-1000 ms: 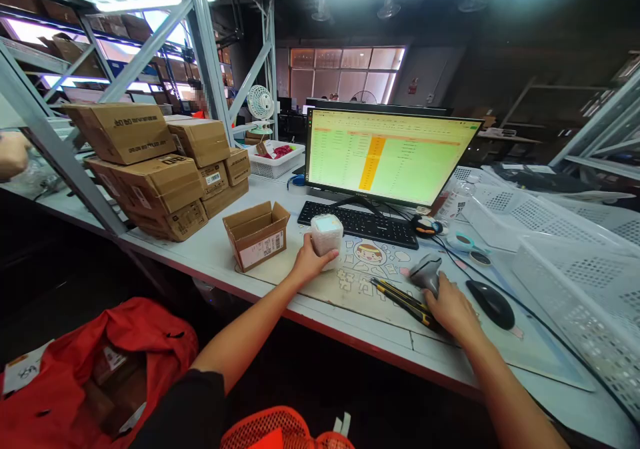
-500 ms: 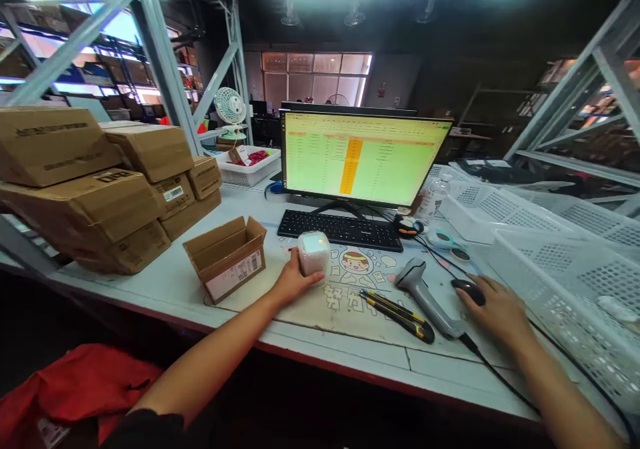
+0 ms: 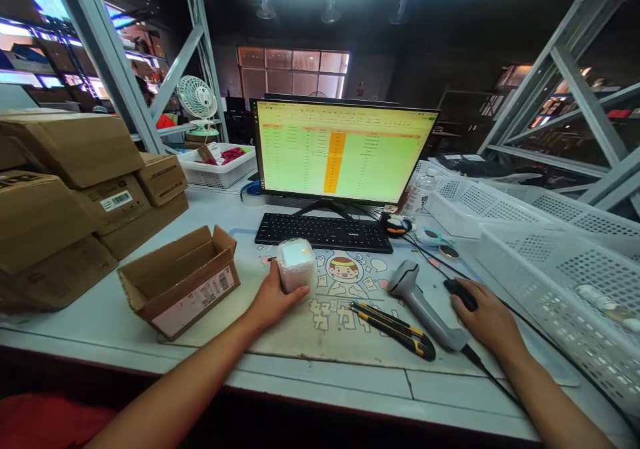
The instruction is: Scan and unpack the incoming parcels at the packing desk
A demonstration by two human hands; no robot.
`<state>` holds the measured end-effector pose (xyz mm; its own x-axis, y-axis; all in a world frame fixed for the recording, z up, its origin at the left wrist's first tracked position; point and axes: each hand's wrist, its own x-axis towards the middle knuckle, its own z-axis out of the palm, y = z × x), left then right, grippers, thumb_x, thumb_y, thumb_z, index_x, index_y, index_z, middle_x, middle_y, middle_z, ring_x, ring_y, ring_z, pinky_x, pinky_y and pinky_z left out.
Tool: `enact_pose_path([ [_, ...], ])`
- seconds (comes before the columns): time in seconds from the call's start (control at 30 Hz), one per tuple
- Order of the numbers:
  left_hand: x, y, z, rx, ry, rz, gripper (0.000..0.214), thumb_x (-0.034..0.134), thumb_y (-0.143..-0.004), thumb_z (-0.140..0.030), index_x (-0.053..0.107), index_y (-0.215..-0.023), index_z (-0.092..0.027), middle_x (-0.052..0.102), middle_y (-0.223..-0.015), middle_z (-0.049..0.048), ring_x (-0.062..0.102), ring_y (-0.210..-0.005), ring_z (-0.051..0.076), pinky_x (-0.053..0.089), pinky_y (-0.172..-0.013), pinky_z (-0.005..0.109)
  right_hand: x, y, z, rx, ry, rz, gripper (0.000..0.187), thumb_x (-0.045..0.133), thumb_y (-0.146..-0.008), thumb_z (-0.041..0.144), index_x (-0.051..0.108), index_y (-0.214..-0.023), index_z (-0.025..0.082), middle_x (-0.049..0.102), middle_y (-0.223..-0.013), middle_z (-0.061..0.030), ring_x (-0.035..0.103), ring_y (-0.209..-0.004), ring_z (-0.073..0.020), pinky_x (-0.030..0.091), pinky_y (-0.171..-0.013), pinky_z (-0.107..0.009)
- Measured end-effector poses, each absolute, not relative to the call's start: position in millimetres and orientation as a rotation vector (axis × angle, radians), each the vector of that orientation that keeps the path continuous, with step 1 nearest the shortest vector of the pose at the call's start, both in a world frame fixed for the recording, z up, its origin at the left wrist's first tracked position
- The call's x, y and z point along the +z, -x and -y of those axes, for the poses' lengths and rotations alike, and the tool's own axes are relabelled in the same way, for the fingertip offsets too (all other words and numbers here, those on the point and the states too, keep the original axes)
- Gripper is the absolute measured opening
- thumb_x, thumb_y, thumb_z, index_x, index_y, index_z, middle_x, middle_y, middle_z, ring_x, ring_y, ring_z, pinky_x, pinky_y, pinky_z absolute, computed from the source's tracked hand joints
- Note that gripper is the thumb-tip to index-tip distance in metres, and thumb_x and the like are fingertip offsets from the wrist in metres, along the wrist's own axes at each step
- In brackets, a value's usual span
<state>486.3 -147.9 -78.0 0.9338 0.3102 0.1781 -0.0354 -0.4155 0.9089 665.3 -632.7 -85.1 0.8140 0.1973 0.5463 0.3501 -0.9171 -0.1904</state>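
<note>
My left hand (image 3: 273,299) is wrapped round a small white bubble-wrapped packet (image 3: 296,265) that stands on the desk mat (image 3: 325,332) in front of the black keyboard (image 3: 324,231). My right hand (image 3: 487,315) rests curled on a black mouse (image 3: 461,293). A grey barcode scanner (image 3: 420,299) lies just left of that hand, with a yellow-and-black utility knife (image 3: 393,320) beside it. An open small cardboard box (image 3: 180,289) sits to the left of my left hand. The monitor (image 3: 343,152) shows a green and orange spreadsheet.
Stacked cardboard boxes (image 3: 75,182) fill the left of the table (image 3: 320,395). White perforated baskets (image 3: 555,262) crowd the right. A small fan (image 3: 197,102) and a white tray (image 3: 217,169) stand behind. Tape rolls (image 3: 430,237) and cables lie near the keyboard. Steel rack posts (image 3: 107,62) rise at both sides.
My right hand left the barcode scanner and moved right onto the mouse. My left hand kept hold of the packet. The view shifted to the right and nearer the desk.
</note>
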Motion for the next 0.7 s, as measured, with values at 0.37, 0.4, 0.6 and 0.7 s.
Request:
enact_pose_path([
  [0.37, -71.9, -482.7, 148.2, 0.411, -1.950, -0.201, 0.079, 0.084, -0.072, -0.054, 0.046, -0.132, -0.018, 0.067, -0.126, 0.0146, 0.065, -0.115, 0.033, 0.051, -0.098, 0.046, -77.7, -659.8, 625.5, -0.689, 2.778, 0.249, 0.055, 0.040, -0.087, 0.058, 0.066, -0.121, 0.022, 0.068, -0.130, -0.0127, 0.065, -0.117, -0.0323, 0.053, -0.098, -0.045],
  [0.4, -73.0, -483.0, 147.8, 0.407, -1.927, -0.177, 0.083, 0.085, -0.071, -0.056, 0.047, -0.133, -0.018, 0.067, -0.128, 0.0149, 0.064, -0.117, 0.034, 0.050, -0.100, 0.046, -78.3, -660.7, 625.8, -0.699, 2.772, 0.263, 0.056, 0.040, -0.086, 0.058, 0.066, -0.120, 0.022, 0.069, -0.129, -0.0125, 0.066, -0.117, -0.0325, 0.052, -0.099, -0.045],
  [0.6, -72.4, -482.4, 139.7, 0.349, -1.615, 0.236, 0.114, 0.071, -0.055, -0.096, 0.049, -0.138, -0.019, 0.064, -0.134, 0.0157, 0.059, -0.126, 0.036, 0.049, -0.104, 0.043, -80.5, -668.4, 629.5, -0.639, 2.734, 0.324, 0.066, 0.037, -0.080, 0.068, 0.065, -0.120, 0.023, 0.068, -0.131, -0.0134, 0.067, -0.118, -0.0375, 0.052, -0.104, -0.052],
  [0.7, -61.1, -488.8, 130.7, 0.496, -1.786, 0.067, 0.090, 0.026, -0.086, -0.094, 0.054, -0.128, -0.020, 0.066, -0.129, 0.0144, 0.064, -0.118, 0.029, 0.053, -0.098, 0.041, -76.6, -669.9, 628.4, -0.592, 2.734, 0.306, 0.068, 0.036, -0.079, 0.071, 0.065, -0.119, 0.024, 0.069, -0.130, -0.0145, 0.068, -0.116, -0.0392, 0.054, -0.102, -0.054],
])
